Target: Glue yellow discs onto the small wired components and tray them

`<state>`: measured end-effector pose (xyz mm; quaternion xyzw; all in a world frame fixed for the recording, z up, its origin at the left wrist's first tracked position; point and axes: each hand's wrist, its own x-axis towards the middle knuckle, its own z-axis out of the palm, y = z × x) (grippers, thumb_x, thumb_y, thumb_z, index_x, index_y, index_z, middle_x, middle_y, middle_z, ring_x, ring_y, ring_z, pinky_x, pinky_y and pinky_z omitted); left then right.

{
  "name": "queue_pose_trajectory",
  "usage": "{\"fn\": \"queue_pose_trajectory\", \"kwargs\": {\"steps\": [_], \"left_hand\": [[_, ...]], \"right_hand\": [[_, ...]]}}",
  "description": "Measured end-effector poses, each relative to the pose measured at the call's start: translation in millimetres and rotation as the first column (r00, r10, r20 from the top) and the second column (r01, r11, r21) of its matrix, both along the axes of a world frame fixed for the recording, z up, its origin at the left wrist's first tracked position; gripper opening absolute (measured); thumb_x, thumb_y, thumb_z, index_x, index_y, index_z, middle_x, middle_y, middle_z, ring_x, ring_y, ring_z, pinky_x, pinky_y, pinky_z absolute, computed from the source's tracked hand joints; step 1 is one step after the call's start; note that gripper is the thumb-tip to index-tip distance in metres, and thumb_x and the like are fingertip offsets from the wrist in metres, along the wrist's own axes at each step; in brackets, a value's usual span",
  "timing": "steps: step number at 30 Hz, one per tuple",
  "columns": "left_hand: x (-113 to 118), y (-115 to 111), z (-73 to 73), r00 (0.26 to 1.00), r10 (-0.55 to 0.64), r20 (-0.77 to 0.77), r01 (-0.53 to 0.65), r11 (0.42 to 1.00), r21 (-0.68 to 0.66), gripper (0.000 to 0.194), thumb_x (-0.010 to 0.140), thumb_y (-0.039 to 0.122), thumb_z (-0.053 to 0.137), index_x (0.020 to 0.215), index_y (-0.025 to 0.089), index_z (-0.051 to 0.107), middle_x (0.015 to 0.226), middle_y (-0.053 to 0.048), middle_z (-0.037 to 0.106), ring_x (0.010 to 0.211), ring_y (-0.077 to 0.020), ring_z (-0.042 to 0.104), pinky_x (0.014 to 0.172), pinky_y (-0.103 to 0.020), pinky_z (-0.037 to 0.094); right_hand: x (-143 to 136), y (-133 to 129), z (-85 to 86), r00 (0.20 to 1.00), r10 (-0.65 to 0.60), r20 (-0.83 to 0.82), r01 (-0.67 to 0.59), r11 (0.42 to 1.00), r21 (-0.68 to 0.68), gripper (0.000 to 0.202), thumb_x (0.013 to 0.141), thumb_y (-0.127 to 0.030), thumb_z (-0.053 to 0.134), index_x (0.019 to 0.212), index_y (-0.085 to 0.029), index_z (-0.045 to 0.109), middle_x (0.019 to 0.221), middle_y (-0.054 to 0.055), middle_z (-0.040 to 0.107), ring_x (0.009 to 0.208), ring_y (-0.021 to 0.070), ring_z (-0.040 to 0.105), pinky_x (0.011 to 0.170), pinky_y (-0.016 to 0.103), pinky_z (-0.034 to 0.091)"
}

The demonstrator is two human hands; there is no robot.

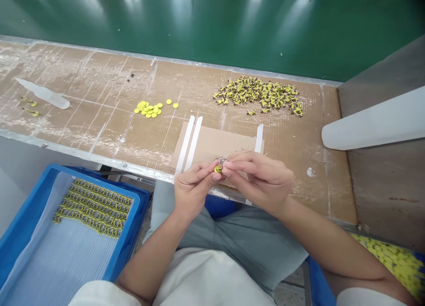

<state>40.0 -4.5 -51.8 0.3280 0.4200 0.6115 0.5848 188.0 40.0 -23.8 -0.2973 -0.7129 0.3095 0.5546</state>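
Both hands meet over the near edge of the workbench, fingertips almost touching. My left hand (192,188) is closed, with thumb and forefinger pinching a small yellow piece (218,169). Fingers of my right hand (264,177) are pinched just beside it, at a tiny greyish-brown bit (222,161). Whether that bit is joined to the yellow piece is too small to tell. Beneath the hands lies a cardboard sheet (229,140) with white tape strips. Beyond it is a heap of small yellow-and-dark pieces (259,93).
Yellow discs (151,109) lie left of the cardboard. A white tapered tool (46,94) rests farther left. At lower left, a blue tray (49,175) holds rows of yellow-and-dark pieces. A white tube (375,120) juts in from the right. More yellow discs (395,257) are at lower right.
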Motion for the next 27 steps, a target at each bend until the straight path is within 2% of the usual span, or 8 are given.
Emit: {"fn": "queue_pose_trajectory", "kwargs": {"steps": [7, 14, 17, 20, 27], "left_hand": [[-5, 0, -3.0, 0.999, -0.043, -0.021, 0.043, 0.999, 0.012, 0.023, 0.074, 0.019, 0.081, 0.096, 0.026, 0.079, 0.091, -0.005, 0.076, 0.085, -0.0177, 0.071, 0.077, -0.026, 0.061], [-17, 0, -2.6, 0.992, -0.11, -0.056, 0.111, 0.994, 0.021, 0.021, 0.059, 0.023, 0.09, 0.078, 0.025, 0.081, 0.072, -0.004, 0.076, 0.061, -0.0192, 0.072, 0.055, -0.027, 0.062], [-17, 0, 0.2, 0.991, -0.124, -0.047, 0.128, 0.988, 0.089, 0.02, 0.06, 0.018, 0.089, 0.077, 0.026, 0.08, 0.069, -0.004, 0.075, 0.058, -0.0194, 0.072, 0.052, -0.026, 0.061], [-16, 0, 2.6, 0.991, -0.127, -0.051, 0.133, 0.981, 0.139, 0.014, 0.065, 0.022, 0.087, 0.077, 0.026, 0.08, 0.064, -0.004, 0.074, 0.056, -0.0188, 0.071, 0.051, -0.025, 0.06], [-16, -2, 7.3, 0.985, -0.139, -0.099, 0.159, 0.958, 0.24, 0.021, 0.067, 0.016, 0.085, 0.083, 0.028, 0.081, 0.069, -0.003, 0.076, 0.06, -0.0194, 0.073, 0.056, -0.027, 0.062]], "right_hand": [[2, -1, -0.7, 0.997, 0.014, -0.078, -0.023, 0.993, -0.117, 0.026, 0.075, -0.006, 0.074, 0.094, -0.022, 0.077, 0.083, 0.006, 0.076, 0.071, 0.0168, 0.071, 0.065, 0.028, 0.059], [5, -2, 5.9, 0.981, 0.153, -0.123, -0.18, 0.95, -0.256, 0.016, 0.075, -0.011, 0.077, 0.088, -0.02, 0.077, 0.077, 0.006, 0.075, 0.067, 0.0158, 0.071, 0.06, 0.024, 0.059], [5, -1, 8.7, 0.958, 0.221, -0.181, -0.266, 0.923, -0.279, 0.015, 0.076, -0.009, 0.076, 0.088, -0.018, 0.077, 0.076, 0.006, 0.075, 0.065, 0.0147, 0.07, 0.057, 0.023, 0.058], [5, -1, 9.8, 0.936, 0.268, -0.226, -0.327, 0.902, -0.282, 0.019, 0.074, -0.006, 0.076, 0.089, -0.017, 0.077, 0.078, 0.006, 0.075, 0.064, 0.0134, 0.069, 0.057, 0.021, 0.057], [9, -1, 10.4, 0.929, 0.298, -0.221, -0.357, 0.879, -0.317, 0.018, 0.073, -0.007, 0.078, 0.087, -0.016, 0.078, 0.078, 0.007, 0.074, 0.065, 0.0129, 0.069, 0.059, 0.02, 0.057]]}}
